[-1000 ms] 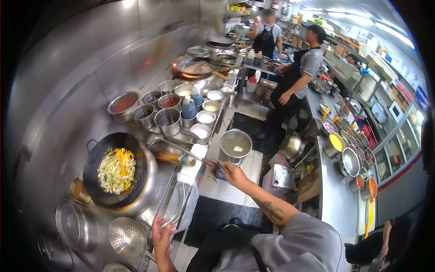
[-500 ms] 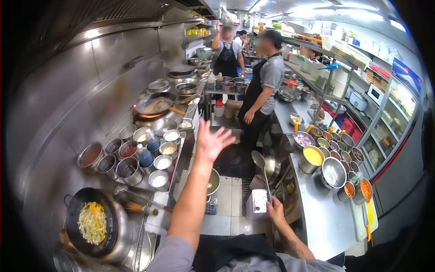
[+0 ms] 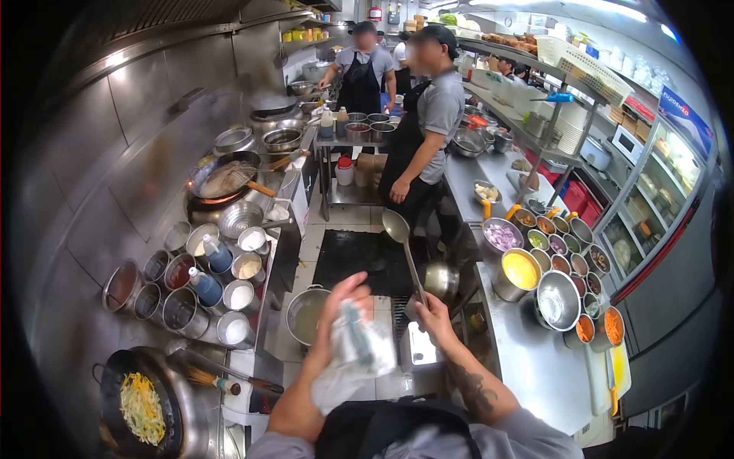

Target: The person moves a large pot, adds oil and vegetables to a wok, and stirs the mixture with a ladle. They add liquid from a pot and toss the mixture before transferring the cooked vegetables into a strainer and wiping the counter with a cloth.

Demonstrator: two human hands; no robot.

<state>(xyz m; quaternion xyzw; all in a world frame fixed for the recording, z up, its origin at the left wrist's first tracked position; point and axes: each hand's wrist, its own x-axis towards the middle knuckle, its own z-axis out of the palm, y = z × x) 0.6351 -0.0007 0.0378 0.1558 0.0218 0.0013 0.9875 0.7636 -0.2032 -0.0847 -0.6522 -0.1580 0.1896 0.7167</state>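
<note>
My left hand point(image 3: 342, 306) is raised in front of my apron with a crumpled white cloth point(image 3: 358, 356) against its palm, and its fingers bend around the top. The cloth carries a grey-green stripe and is smeared by motion. In my right hand point(image 3: 434, 320) I grip the handle of a long metal ladle point(image 3: 396, 226), its bowl tilted up and away from me. To the lower left, a black wok point(image 3: 115, 375) holds shredded yellow and pale green vegetables point(image 3: 142, 410). A bamboo brush point(image 3: 214, 381) lies beside it.
Sauce pots and two blue-tinted bottles point(image 3: 205, 288) crowd the left counter. Beyond them a second wok point(image 3: 222, 177) sits over flame. The right steel counter point(image 3: 527, 367) bears ingredient tins and a knife on a board. A co-worker point(image 3: 428, 122) stands in the aisle.
My left hand was stretched forward with spread fingers; it has drawn back and down and now has the white cloth. The ladle has shifted left and up. The far co-worker has lowered a raised arm.
</note>
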